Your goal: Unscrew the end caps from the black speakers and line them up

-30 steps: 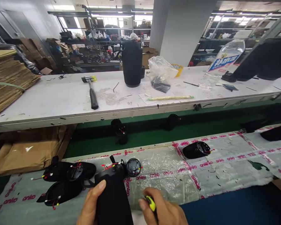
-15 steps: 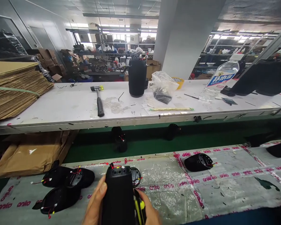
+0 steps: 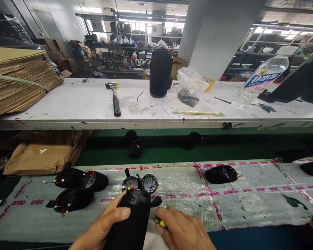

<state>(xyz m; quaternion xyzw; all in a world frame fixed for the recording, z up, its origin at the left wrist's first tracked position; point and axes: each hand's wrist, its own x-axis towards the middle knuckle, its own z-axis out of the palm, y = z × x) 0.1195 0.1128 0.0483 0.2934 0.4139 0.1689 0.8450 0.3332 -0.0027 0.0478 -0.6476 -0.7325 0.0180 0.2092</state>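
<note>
Plastic-covered surface (image 3: 224,205) is carrying loose parts; left hand (image 3: 104,225) is gripping a black speaker (image 3: 131,222), right hand (image 3: 184,231) is closing around a yellow-tipped tool (image 3: 160,222).

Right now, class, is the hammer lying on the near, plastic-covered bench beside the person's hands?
No: the hammer lies on the far white bench, beyond the green conveyor.

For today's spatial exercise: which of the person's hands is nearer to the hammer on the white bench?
Left. The left hand sits below the hammer, gripping the black speaker body; the right hand lies farther right.
</note>
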